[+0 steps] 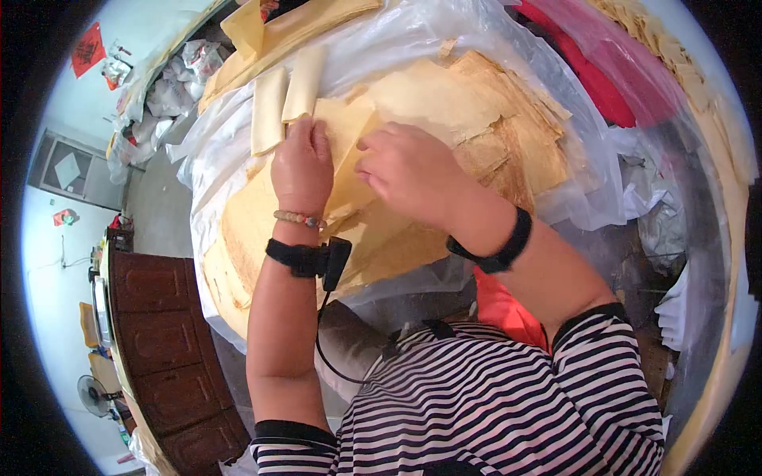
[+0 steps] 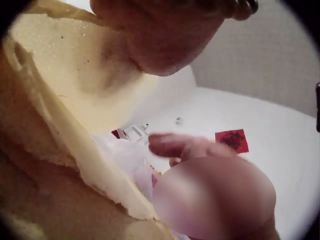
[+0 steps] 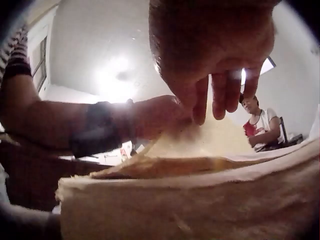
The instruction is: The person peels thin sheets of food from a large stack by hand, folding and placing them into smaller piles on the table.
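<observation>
A layered stack of thin yellow tofu skin sheets (image 1: 429,99) lies on clear plastic in the head view. My left hand (image 1: 303,163) pinches a raised tofu skin sheet (image 1: 353,170) near its left side. Just beyond those fingertips are two folded tofu skin strips (image 1: 302,83), side by side. On the sheet's right, my right hand (image 1: 417,170) hovers close to its edge with fingers loosely bent. From the right wrist view, the fingers (image 3: 218,97) of this hand hang nearly straight in front of the lifted sheet.
More tofu skin (image 1: 317,28) is piled at the far side. Another person (image 3: 262,125) sits across from me. Plastic sheeting (image 1: 591,190) spreads around the stack, and a dark wooden cabinet (image 1: 163,341) stands at left. Red cloth (image 1: 575,67) lies at the far right.
</observation>
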A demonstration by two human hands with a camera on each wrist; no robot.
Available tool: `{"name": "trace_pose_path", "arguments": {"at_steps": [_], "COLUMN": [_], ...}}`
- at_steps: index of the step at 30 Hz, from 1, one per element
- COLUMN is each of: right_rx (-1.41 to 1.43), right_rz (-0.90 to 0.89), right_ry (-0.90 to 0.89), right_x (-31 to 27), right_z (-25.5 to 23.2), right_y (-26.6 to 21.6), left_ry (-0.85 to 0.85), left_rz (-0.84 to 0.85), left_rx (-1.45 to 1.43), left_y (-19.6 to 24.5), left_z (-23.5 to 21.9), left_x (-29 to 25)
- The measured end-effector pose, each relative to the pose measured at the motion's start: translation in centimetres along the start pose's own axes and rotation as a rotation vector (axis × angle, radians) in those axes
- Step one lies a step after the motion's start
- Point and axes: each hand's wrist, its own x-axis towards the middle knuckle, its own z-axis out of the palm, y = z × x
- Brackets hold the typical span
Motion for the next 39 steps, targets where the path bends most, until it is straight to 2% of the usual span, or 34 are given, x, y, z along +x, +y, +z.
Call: {"name": "trace_pose_path", "arguments": {"at_steps": [2, 5, 6, 8, 9, 11, 13, 15, 16, 19, 24, 27, 30, 32, 35, 36, 37, 39], "right_rx": [-0.027, -0.147, -0.125, -0.082, -0.111, -0.178, -0.165, -0.148, -0.142, -0.174, -0.218, -0.249, -0.269, -0.264, -0.179, -0.053, 0.073, 0.166], "right_rz": [0.125, 0.095, 0.114, 0.152, 0.144, 0.133, 0.17, 0.204, 0.223, 0.226, 0.211, 0.21, 0.212, 0.235, 0.108, 0.042, -0.025, 0.042], "right_ry": [-0.173, -0.133, -0.202, -0.343, -0.351, -0.355, -0.391, -0.416, -0.423, -0.419, -0.439, -0.442, -0.416, -0.421, -0.424, -0.3, -0.177, -0.306], "right_x": [0.8, 0.2, 0.5, 1.1, 0.8, 0.4, 0.4, 0.4, 0.4, 0.3, 0.4, 0.2, 0.2, 0.5, 3.8, 4.7, 5.6, 7.0], "right_z": [2.7, 6.2, 5.7, 4.6, 4.8, 5.1, 4.5, 4.3, 4.3, 4.3, 4.0, 4.2, 4.6, 4.6, 4.9, 6.6, 8.6, 11.8], "right_y": [1.3, 3.5, 3.3, 2.9, 2.8, 2.6, 2.2, 1.6, 1.5, 1.5, 1.1, 1.0, 1.2, 0.6, -2.5, -3.5, -4.5, -6.9], "left_ry": [-0.045, -0.069, -0.106, -0.115, -0.122, -0.08, -0.072, 0.11, 0.137, 0.371, 0.637, 0.69, 0.725, 0.679, 0.541, 0.484, 0.511, 0.563], "left_rz": [0.057, 0.113, 0.085, 0.019, -0.014, -0.112, -0.323, -0.557, -0.614, -0.703, -0.699, -0.615, -0.654, -0.595, -0.565, -0.566, -0.56, -0.544], "left_rx": [-0.022, -0.044, -0.111, -0.003, 0.05, -0.058, -0.316, -0.705, -0.811, -0.945, -1.149, -1.106, -1.114, -1.15, -1.146, -1.137, -1.139, -1.139], "left_y": [0.2, 0.4, 0.3, -0.2, -0.4, -3.1, -5.8, -5.9, -5.7, -6.7, -10.0, -11.5, -13.3, -14.0, -12.6, -11.6, -10.9, -10.1], "left_z": [0.0, 0.2, 0.5, 0.7, 0.8, 0.6, -1.0, -3.2, -4.7, -6.4, -8.8, -10.3, -12.5, -12.9, -13.2, -12.7, -12.1, -11.3], "left_x": [-0.6, -2.7, -3.3, -3.7, -4.0, -2.7, -0.7, -0.6, -0.7, -2.0, -4.0, -4.3, -3.5, -3.0, -2.6, -2.7, -2.8, -2.8]}}
